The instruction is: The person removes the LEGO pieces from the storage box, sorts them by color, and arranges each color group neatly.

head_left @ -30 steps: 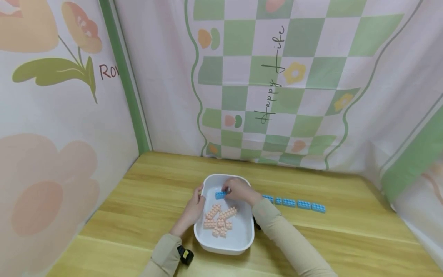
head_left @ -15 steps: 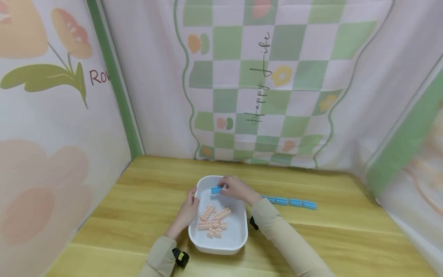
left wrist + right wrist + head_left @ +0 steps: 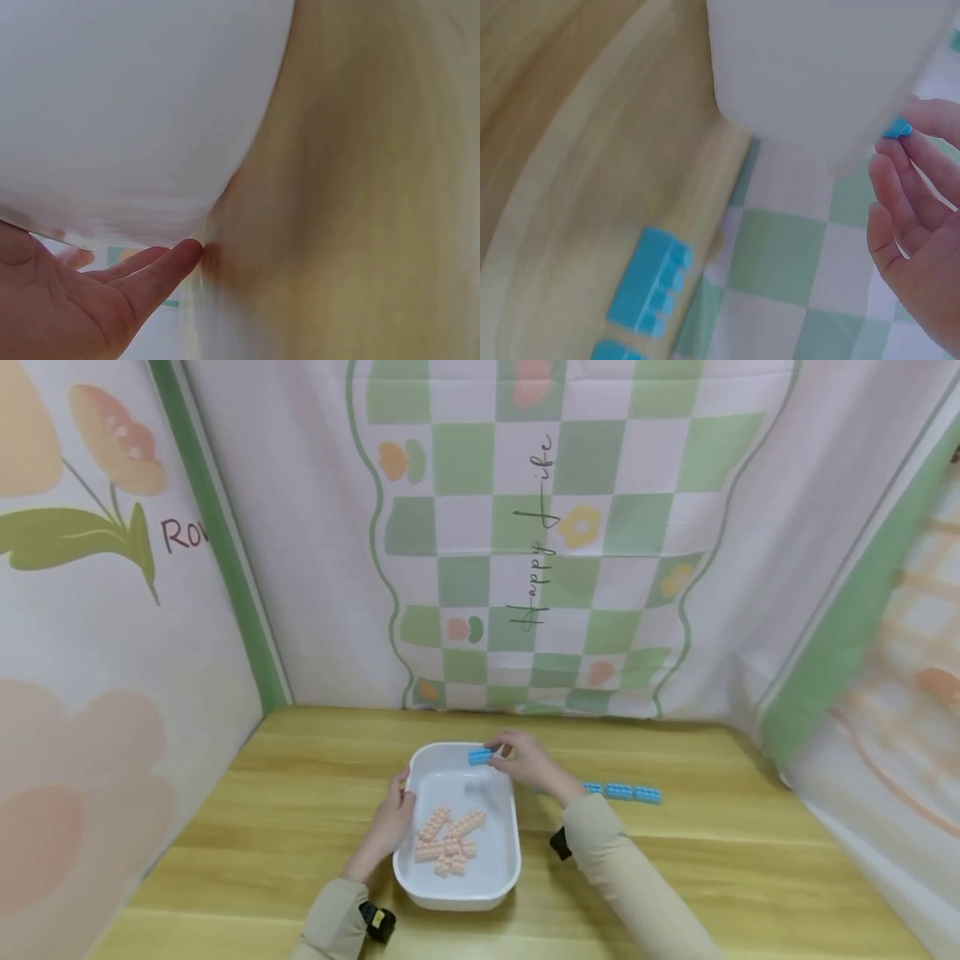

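Observation:
A white tub (image 3: 495, 885) stands on the wooden table, with several pale peach building bricks (image 3: 448, 843) inside. On the tub's left side, my left hand (image 3: 392, 820) grips the rim; the left wrist view has its fingers (image 3: 154, 281) against the outer wall. Between thumb and fingers my right hand (image 3: 531, 767) pinches a blue building brick (image 3: 478, 757), raised over the tub's far end. In the right wrist view only a small part of that blue brick (image 3: 898, 127) shows between the fingertips.
More blue bricks (image 3: 619, 791) lie in a row on the table right of the tub, partly hidden by my right wrist. A checked curtain (image 3: 525, 568) hangs behind the table's far edge. Another printed curtain (image 3: 97, 693) hangs at the left.
My right hand has lifted the blue brick from low inside the tub up towards the far rim and slightly right. The left hand stays at the rim. The head view has shifted.

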